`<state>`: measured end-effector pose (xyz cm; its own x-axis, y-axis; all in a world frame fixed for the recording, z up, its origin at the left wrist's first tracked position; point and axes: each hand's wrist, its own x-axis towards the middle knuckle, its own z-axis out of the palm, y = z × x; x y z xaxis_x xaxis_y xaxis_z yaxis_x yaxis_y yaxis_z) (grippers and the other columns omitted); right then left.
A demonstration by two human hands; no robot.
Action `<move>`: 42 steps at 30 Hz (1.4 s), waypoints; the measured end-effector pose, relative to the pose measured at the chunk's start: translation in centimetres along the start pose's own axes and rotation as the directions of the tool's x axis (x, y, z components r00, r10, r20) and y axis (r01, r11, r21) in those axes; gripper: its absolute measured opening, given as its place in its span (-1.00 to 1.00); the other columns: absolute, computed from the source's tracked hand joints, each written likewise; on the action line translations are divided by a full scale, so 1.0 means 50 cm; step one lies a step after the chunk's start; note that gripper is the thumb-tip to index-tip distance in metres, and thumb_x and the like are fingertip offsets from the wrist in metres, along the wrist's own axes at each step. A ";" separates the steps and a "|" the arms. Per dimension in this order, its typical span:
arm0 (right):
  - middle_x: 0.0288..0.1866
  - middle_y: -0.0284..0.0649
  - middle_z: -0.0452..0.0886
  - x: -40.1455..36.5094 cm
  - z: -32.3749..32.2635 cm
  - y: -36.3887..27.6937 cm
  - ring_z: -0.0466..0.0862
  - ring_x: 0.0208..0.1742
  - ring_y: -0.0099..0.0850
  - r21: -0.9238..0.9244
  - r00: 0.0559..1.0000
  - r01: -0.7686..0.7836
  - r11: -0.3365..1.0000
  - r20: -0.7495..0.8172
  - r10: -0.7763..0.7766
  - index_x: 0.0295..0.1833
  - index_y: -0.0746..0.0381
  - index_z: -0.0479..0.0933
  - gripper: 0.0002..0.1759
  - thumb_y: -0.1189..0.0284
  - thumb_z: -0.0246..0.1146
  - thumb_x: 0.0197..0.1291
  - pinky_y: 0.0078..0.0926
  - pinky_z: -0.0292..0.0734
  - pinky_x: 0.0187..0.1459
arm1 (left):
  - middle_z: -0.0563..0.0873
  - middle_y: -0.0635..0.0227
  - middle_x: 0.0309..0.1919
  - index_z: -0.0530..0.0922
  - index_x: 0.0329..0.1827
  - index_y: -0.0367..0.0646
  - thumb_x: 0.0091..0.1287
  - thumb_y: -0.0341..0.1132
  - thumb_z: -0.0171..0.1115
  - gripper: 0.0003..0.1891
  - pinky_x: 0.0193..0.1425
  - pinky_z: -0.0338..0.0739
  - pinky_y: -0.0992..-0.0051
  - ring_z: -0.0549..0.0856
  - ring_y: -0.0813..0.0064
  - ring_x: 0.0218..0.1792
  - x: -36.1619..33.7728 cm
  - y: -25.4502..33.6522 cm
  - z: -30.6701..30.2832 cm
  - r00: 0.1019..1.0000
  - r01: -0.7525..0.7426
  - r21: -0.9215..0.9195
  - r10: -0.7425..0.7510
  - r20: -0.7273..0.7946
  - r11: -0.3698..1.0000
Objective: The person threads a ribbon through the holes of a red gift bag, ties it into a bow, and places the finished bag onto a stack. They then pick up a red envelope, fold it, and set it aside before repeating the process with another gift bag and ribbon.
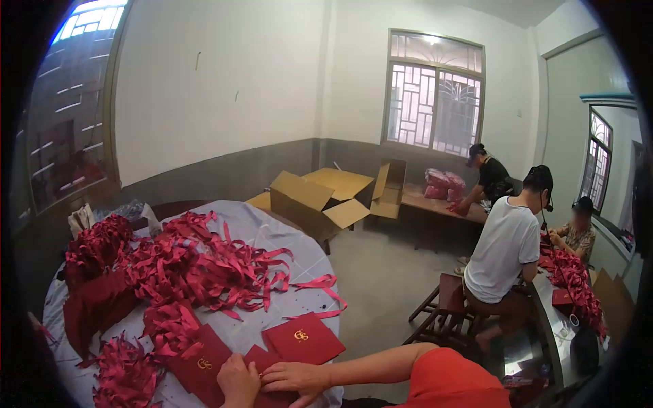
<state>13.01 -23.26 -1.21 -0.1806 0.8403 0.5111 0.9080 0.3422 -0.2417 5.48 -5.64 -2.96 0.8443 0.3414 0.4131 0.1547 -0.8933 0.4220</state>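
Observation:
My left hand (238,381) is closed at the edge of a small dark red gift bag (260,356) at the near side of the round table. From the right, my right hand (296,378) reaches over the same bag, its bent fingers gripping it close to the left hand; the fingertips are partly hidden. Just beyond lies a flat red bag with a gold emblem (304,338). Beside my left hand is another red bag with a gold emblem (201,359), with ribbon lying against its top.
A heap of red ribbons (197,268) covers much of the pale tablecloth (309,258), with a ribbon bunch (122,377) at the near left. Open cardboard boxes (306,194) stand behind. Co-workers sit at right, one in a white shirt (503,245), by a table with more red ribbons (571,275).

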 end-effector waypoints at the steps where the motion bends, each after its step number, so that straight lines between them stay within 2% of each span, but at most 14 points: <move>1: 0.10 0.02 0.53 -0.004 0.005 0.003 0.48 0.17 0.01 0.006 1.000 -0.008 1.000 0.008 0.008 0.10 0.29 0.50 -0.23 -0.06 0.46 -0.07 -0.04 0.39 0.24 | 0.67 0.05 -0.31 0.50 -0.24 -0.22 0.11 -0.24 0.38 -0.70 -0.15 0.55 0.11 0.68 0.01 -0.22 -0.001 -0.002 0.003 1.000 -0.020 0.013 0.020 -0.011 1.000; 2: 0.21 0.06 0.44 -0.031 0.037 0.024 0.40 0.27 0.08 0.044 1.000 -0.022 0.999 -0.008 0.022 0.21 0.33 0.41 -0.18 0.01 0.43 -0.06 -0.02 0.30 0.32 | 0.66 0.06 -0.32 0.49 -0.27 -0.21 0.11 -0.25 0.38 -0.71 -0.16 0.56 0.13 0.67 0.03 -0.22 -0.003 0.002 0.000 0.999 -0.037 0.027 0.037 -0.018 0.999; 10: 0.16 0.04 0.47 -0.017 0.022 0.026 0.43 0.22 0.06 0.069 0.999 -0.039 0.997 0.032 0.037 0.14 0.32 0.46 -0.20 -0.02 0.44 -0.10 -0.03 0.34 0.28 | 0.64 0.08 -0.27 0.49 -0.19 -0.24 0.14 -0.30 0.37 -0.71 -0.10 0.55 0.17 0.65 0.04 -0.18 -0.004 0.018 -0.016 0.999 -0.030 -0.001 0.030 0.017 1.000; 15: 0.11 0.02 0.49 -0.012 0.021 0.030 0.46 0.18 0.03 0.097 0.999 -0.047 0.994 0.002 0.047 0.09 0.32 0.48 -0.23 -0.01 0.44 -0.13 -0.07 0.38 0.25 | 0.63 0.07 -0.26 0.49 -0.16 -0.25 0.14 -0.31 0.36 -0.70 -0.10 0.54 0.16 0.64 0.02 -0.18 0.001 0.016 -0.016 0.999 -0.043 -0.036 0.043 0.018 0.998; 20: 0.12 0.02 0.49 -0.012 0.020 0.034 0.48 0.16 0.02 0.121 0.999 -0.040 0.992 -0.006 0.041 0.11 0.33 0.47 -0.24 0.00 0.43 -0.08 -0.07 0.41 0.21 | 0.63 0.05 -0.25 0.48 -0.14 -0.26 0.16 -0.31 0.34 -0.70 -0.09 0.53 0.15 0.64 0.02 -0.17 0.002 0.018 -0.020 0.999 -0.042 -0.035 0.043 0.023 0.998; 27: 0.11 0.01 0.49 -0.003 0.008 0.036 0.46 0.17 0.01 0.119 0.999 -0.043 0.992 0.028 0.040 0.10 0.33 0.47 -0.24 -0.02 0.40 -0.06 -0.08 0.39 0.21 | 0.63 0.07 -0.28 0.48 -0.16 -0.24 0.17 -0.31 0.33 -0.72 -0.12 0.54 0.15 0.64 0.03 -0.19 0.005 0.024 -0.024 1.000 -0.003 -0.027 0.004 0.018 1.000; 31: 0.12 0.01 0.49 -0.003 0.005 0.042 0.46 0.18 0.01 0.133 0.998 -0.040 0.990 0.048 0.033 0.11 0.34 0.47 -0.24 -0.02 0.42 -0.06 -0.06 0.39 0.21 | 0.63 0.09 -0.33 0.48 -0.21 -0.22 0.17 -0.30 0.33 -0.75 -0.15 0.56 0.16 0.65 0.03 -0.23 0.006 0.022 -0.017 0.998 -0.057 -0.035 0.055 -0.042 0.998; 34: 0.14 -0.02 0.49 -0.005 -0.001 0.049 0.50 0.15 -0.01 0.187 1.000 0.004 0.982 -0.016 -0.001 0.11 0.32 0.49 -0.28 0.00 0.44 -0.01 -0.10 0.45 0.15 | 0.63 0.09 -0.32 0.49 -0.21 -0.23 0.18 -0.29 0.33 -0.75 -0.15 0.56 0.16 0.65 0.04 -0.22 0.006 0.019 -0.019 1.000 -0.015 -0.021 0.014 -0.013 1.000; 36: 0.12 -0.03 0.51 -0.001 -0.003 0.049 0.52 0.12 -0.03 0.175 0.999 0.023 0.984 -0.043 -0.016 0.08 0.32 0.51 -0.31 0.02 0.45 -0.02 -0.11 0.47 0.11 | 0.64 0.09 -0.31 0.50 -0.19 -0.24 0.18 -0.29 0.33 -0.74 -0.16 0.57 0.16 0.66 0.04 -0.22 0.006 0.016 -0.014 0.999 -0.028 -0.057 0.026 -0.042 0.998; 40: 0.09 -0.05 0.56 -0.001 -0.009 0.047 0.55 0.08 -0.06 0.160 0.993 0.020 0.987 -0.118 -0.001 0.02 0.32 0.55 -0.41 0.11 0.46 0.02 -0.13 0.50 0.08 | 0.69 0.14 -0.29 0.54 -0.16 -0.22 0.16 -0.28 0.37 -0.72 -0.16 0.58 0.18 0.69 0.06 -0.23 0.008 0.025 -0.029 0.998 0.048 -0.118 -0.052 -0.028 0.992; 42: 0.04 -0.09 0.61 -0.004 -0.010 0.044 0.59 0.05 -0.10 0.201 0.973 -0.036 0.979 -0.216 0.080 -0.04 0.29 0.57 -0.56 0.30 0.47 0.00 -0.14 0.51 0.06 | 0.71 0.16 -0.29 0.55 -0.16 -0.20 0.15 -0.29 0.38 -0.72 -0.17 0.58 0.18 0.69 0.07 -0.23 0.007 0.022 -0.026 0.997 0.063 -0.155 -0.070 -0.035 0.986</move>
<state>15.23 -22.90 -1.43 -0.0216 0.7545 0.6559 0.8195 0.3892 -0.4207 5.30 -6.11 -1.31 0.8128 0.4127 0.4111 0.1266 -0.8140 0.5669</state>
